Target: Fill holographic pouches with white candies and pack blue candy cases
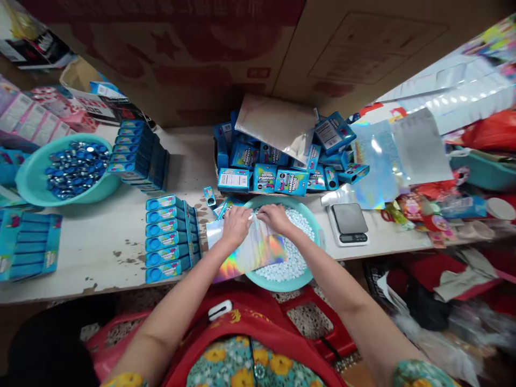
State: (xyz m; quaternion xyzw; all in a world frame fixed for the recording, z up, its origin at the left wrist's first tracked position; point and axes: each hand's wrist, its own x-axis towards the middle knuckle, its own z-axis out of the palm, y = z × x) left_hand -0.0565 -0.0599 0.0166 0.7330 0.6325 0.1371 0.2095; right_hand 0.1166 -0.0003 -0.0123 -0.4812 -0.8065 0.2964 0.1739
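Note:
A shiny holographic sheet [258,247] lies slanted over the left side of a turquoise basin [318,231] of small white candies [296,258]. At the sheet's upper edge my left hand [237,223] is closed, its fingertips pinching that edge. My right hand [274,217] meets it there with thumb and fingers pinched together. Something small and white shows at the fingertips; what the right fingers hold is too small to name. Just behind the hands lie small blue boxes [230,204] and one little blue case [209,195].
Left of the hands stands a stack of blue cases [165,236]; another stack [135,153] is near a basin of blue pieces [76,172]. Behind is a pile of blue candy boxes [264,178] beneath a large carton [242,64]. A scale [349,223] sits right.

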